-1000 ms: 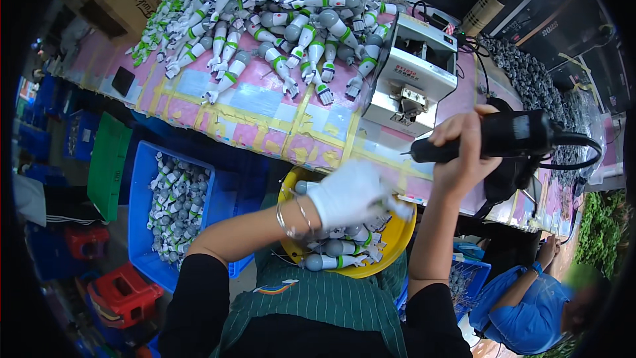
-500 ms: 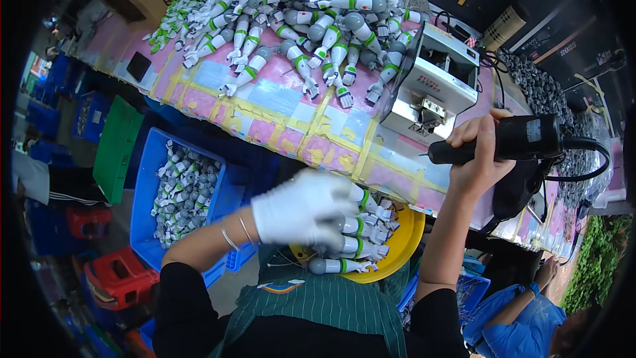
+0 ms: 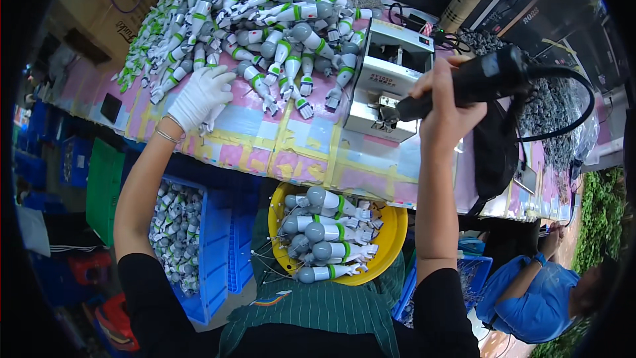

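My left hand (image 3: 204,95), in a white glove, is at the front edge of the toy arm pile (image 3: 265,20), its fingers curled round a white toy arm (image 3: 209,119) that is mostly hidden under the glove. My bare right hand (image 3: 445,103) grips a black electric screwdriver (image 3: 480,79), held nearly level. The screwdriver's nose meets the metal outlet on the front of a grey screw feeder (image 3: 387,93). Below the table edge, a yellow basin (image 3: 395,238) holds several grey, white and green toy arms (image 3: 328,232).
A blue crate (image 3: 215,245) of toy arms stands left of the basin. A black pouch (image 3: 497,152) hangs beside the screwdriver's curved cable (image 3: 583,113). Dark small parts (image 3: 550,119) are heaped at the right. A co-worker in blue (image 3: 536,298) sits at the lower right.
My left hand has moved from over the basin up to the pile on the table. My right hand has brought the screwdriver's tip to the feeder's outlet. The whole view has shifted.
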Demonstrator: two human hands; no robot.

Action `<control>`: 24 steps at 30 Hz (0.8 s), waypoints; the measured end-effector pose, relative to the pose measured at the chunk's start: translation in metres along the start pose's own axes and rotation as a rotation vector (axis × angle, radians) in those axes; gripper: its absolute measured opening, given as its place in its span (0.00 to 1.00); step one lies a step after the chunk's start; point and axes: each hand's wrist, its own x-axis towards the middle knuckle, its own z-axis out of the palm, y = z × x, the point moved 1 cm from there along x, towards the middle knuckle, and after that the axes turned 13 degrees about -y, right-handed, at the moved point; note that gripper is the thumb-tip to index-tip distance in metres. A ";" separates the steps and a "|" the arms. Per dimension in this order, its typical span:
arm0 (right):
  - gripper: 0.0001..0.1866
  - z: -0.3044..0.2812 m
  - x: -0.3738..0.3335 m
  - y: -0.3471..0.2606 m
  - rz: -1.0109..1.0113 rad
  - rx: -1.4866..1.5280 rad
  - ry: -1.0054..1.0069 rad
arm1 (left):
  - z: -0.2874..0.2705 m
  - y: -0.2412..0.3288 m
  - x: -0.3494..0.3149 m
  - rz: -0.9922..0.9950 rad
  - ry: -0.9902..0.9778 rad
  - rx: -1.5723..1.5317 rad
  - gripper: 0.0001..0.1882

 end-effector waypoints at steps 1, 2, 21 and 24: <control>0.07 0.003 0.000 0.003 0.001 -0.028 -0.005 | -0.002 0.002 0.002 0.003 0.023 -0.003 0.11; 0.06 0.004 0.000 0.006 -0.004 -0.045 -0.022 | -0.002 0.005 0.005 0.005 0.046 -0.006 0.11; 0.12 -0.010 -0.052 -0.003 0.243 0.083 0.016 | -0.062 0.234 0.100 -0.045 0.175 -0.909 0.20; 0.12 -0.007 -0.059 -0.001 0.246 0.134 0.005 | -0.055 0.237 0.101 -0.098 0.140 -0.905 0.20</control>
